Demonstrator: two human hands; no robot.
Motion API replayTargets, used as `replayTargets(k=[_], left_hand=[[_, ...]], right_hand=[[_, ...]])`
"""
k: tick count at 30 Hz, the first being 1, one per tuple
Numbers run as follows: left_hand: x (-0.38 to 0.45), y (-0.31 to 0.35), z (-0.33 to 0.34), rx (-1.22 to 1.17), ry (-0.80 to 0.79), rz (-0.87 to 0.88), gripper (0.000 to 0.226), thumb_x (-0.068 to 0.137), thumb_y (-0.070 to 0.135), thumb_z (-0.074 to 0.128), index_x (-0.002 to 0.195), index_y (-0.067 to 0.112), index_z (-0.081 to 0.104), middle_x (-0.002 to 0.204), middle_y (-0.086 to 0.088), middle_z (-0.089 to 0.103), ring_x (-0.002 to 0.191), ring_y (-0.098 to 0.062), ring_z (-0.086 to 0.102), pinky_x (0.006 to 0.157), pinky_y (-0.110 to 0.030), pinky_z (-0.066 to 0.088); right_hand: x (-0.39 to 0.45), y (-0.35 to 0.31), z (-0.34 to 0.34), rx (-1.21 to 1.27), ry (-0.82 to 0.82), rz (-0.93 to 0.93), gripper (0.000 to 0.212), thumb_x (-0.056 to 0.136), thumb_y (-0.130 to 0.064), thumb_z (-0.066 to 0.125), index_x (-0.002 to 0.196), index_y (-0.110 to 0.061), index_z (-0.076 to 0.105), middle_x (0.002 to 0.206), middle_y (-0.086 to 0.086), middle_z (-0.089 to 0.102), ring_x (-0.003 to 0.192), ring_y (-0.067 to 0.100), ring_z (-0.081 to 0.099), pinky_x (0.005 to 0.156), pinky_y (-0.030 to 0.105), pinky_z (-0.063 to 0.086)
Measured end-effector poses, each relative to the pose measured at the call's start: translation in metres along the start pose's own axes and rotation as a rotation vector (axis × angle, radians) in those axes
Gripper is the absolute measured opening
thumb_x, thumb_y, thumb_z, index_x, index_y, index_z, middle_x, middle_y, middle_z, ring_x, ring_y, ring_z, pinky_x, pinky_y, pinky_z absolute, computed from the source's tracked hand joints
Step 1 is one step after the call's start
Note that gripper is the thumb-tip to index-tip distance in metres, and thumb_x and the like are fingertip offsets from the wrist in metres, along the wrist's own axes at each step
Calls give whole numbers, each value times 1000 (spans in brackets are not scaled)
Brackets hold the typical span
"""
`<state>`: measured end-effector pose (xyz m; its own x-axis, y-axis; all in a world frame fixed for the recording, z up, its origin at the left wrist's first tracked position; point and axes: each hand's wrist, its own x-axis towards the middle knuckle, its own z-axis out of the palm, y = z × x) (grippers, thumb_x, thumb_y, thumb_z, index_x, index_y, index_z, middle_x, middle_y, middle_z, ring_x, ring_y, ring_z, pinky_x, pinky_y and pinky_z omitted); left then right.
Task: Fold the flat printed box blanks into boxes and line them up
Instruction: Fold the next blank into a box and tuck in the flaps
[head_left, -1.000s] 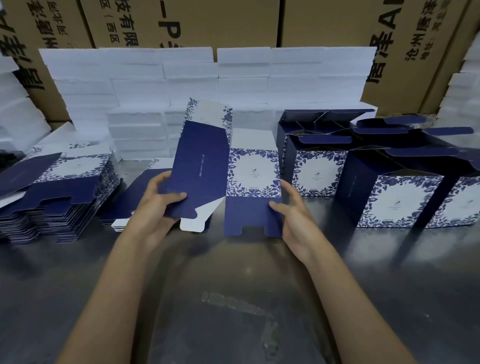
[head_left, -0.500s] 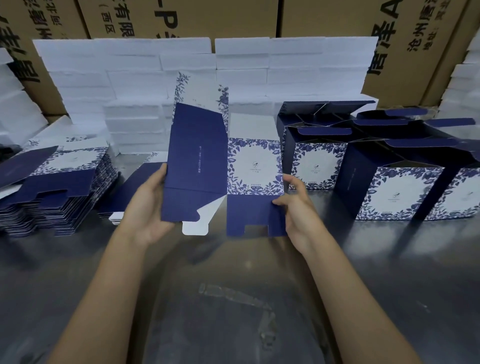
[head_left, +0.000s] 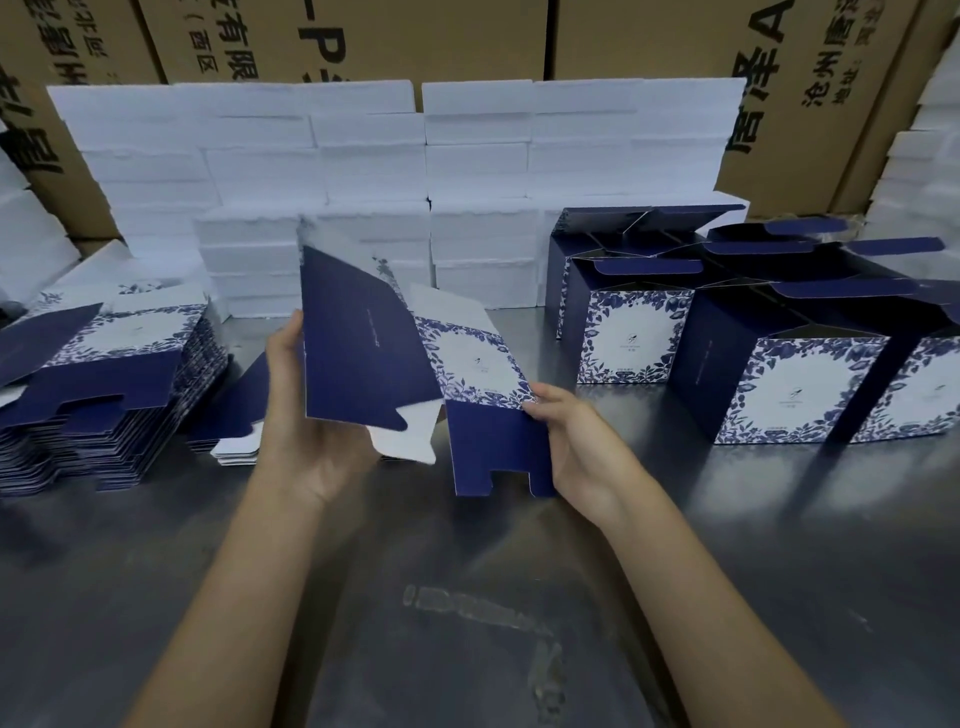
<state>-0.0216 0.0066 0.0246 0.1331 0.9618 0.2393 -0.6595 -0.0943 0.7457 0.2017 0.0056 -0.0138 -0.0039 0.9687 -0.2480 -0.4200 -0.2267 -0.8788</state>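
I hold one navy and white floral box blank (head_left: 395, 358) above the metal table, both hands on it. My left hand (head_left: 306, 431) grips the plain navy panel from behind its left edge. My right hand (head_left: 571, 447) pinches the right edge where the floral panel meets the notched bottom flap. The blank is half opened and skewed, its navy panel swung toward me. A tall stack of flat blanks (head_left: 104, 395) lies at the left. Several folded boxes (head_left: 789, 384) with open top flaps stand in rows at the right.
A smaller pile of blanks (head_left: 234, 426) lies behind my left hand. White foam blocks (head_left: 395, 171) are stacked along the back, with large brown cartons (head_left: 363, 36) behind them. The steel table (head_left: 467, 623) spreads toward me, with a tape patch on it.
The blank has gone from nearly flat to skewed open: the navy panel swung out and tilted. My left hand shifted to the panel's back, and my right hand slid lower and right.
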Motion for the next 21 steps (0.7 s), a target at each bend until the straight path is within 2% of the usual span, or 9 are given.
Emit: replayTargets(k=[3, 6, 8, 11, 14, 17, 19, 20, 21], left_hand=[[2, 0, -8, -124, -57, -71, 33, 97, 49, 49, 97, 26, 72, 99, 9, 71, 92, -14, 68, 78, -31, 53], [4, -5, -11, -202, -118, -148, 37, 98, 52, 44, 95, 25, 69, 96, 7, 69, 90, -16, 64, 80, -35, 48], [5, -9, -13, -218, -125, -176, 40, 99, 54, 42, 93, 23, 67, 90, 5, 68, 82, -18, 64, 72, -35, 49], [3, -11, -11, -181, -82, -141, 40, 99, 53, 47, 97, 23, 73, 92, 3, 73, 80, -18, 71, 68, -33, 57], [2, -13, -3, -14, -8, -138, 40, 93, 54, 56, 110, 23, 76, 110, 0, 75, 95, -21, 73, 78, -34, 58], [2, -21, 5, 311, 96, -261, 66, 77, 65, 71, 133, 30, 63, 133, -4, 66, 116, -28, 67, 101, -47, 52], [1, -23, 10, 496, 204, -225, 88, 59, 68, 80, 138, 45, 51, 136, 6, 63, 116, -17, 67, 105, -42, 48], [1, -22, 11, 634, 243, -172, 96, 53, 71, 81, 140, 51, 45, 139, 11, 58, 118, -11, 63, 103, -36, 46], [2, -21, 11, 797, 267, -139, 106, 48, 75, 80, 143, 54, 38, 143, 13, 50, 124, -8, 56, 104, -32, 42]], right_hand=[[-2, -1, -2, 39, -38, 32, 41, 98, -3, 43, 138, -3, 57, 133, 17, 66, 109, 28, 60, 93, 40, 37], [-4, -3, -2, 50, -42, 13, 43, 99, -4, 41, 137, -1, 59, 132, 17, 67, 110, 28, 61, 96, 39, 38], [-4, -3, 0, 14, -24, 1, 40, 100, -11, 42, 132, -1, 62, 129, 17, 69, 107, 28, 59, 89, 39, 38], [-9, -5, 4, -95, -52, 24, 25, 98, -32, 49, 107, -19, 68, 106, 11, 68, 88, 27, 55, 65, 35, 31], [-10, -8, 4, -149, -51, 19, 25, 100, -43, 51, 96, -23, 65, 88, 9, 64, 66, 22, 56, 59, 32, 34], [-6, -9, -1, -147, -37, -46, 30, 105, -41, 47, 99, -16, 63, 77, 3, 63, 65, 18, 55, 62, 31, 45], [-1, -10, -9, -133, -4, -83, 31, 110, -24, 40, 87, -17, 59, 66, -7, 68, 61, 6, 63, 63, 23, 52], [-3, -13, -12, -102, -15, -81, 37, 111, -20, 38, 80, -15, 57, 56, -8, 66, 51, 1, 62, 54, 17, 51], [-5, -16, -16, -65, -28, -66, 44, 110, -25, 41, 75, -9, 61, 52, -5, 65, 45, 1, 62, 46, 14, 48]])
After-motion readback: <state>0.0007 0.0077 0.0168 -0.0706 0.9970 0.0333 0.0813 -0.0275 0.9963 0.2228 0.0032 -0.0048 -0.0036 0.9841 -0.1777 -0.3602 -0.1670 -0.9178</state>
